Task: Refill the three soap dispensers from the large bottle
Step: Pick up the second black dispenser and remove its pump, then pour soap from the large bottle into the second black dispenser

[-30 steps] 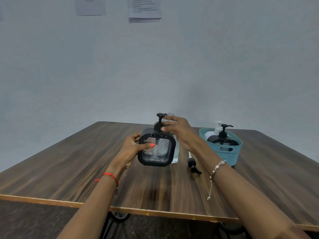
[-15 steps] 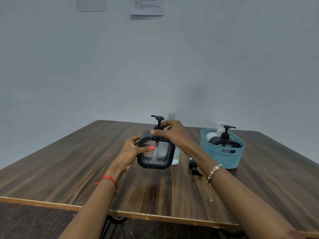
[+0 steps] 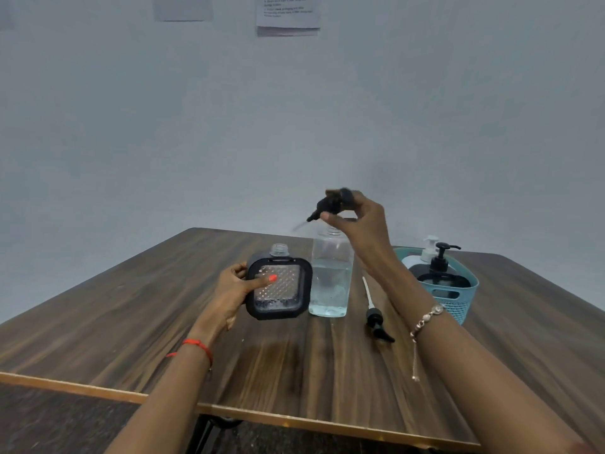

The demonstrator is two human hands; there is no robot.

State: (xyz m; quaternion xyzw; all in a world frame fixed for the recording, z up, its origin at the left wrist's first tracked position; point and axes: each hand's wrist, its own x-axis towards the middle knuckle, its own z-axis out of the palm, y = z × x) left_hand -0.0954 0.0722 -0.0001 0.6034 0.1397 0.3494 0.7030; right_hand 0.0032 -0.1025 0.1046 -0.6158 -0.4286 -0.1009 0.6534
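My left hand [image 3: 238, 286] grips a square black dispenser [image 3: 278, 286] with a clear textured front, standing on the table, its neck uncapped. My right hand [image 3: 355, 217] holds that dispenser's black pump head [image 3: 330, 204] lifted above it, blurred, its tube pointing down to the left. Just right of the dispenser stands the large clear bottle [image 3: 331, 276], open at the top and partly full of clear liquid. Two more dispensers sit in a teal basket [image 3: 458, 299] at the right: a black one [image 3: 440, 276] and a white one [image 3: 425, 253].
A second black pump with a white tube [image 3: 375, 317] lies on the wooden table [image 3: 294, 365] between the large bottle and the basket. Papers hang on the wall behind. The table's front edge runs below my forearms.
My right hand has pulled the pump head out of the square dispenser and raised it up and to the right. The left hand still holds the dispenser in place.
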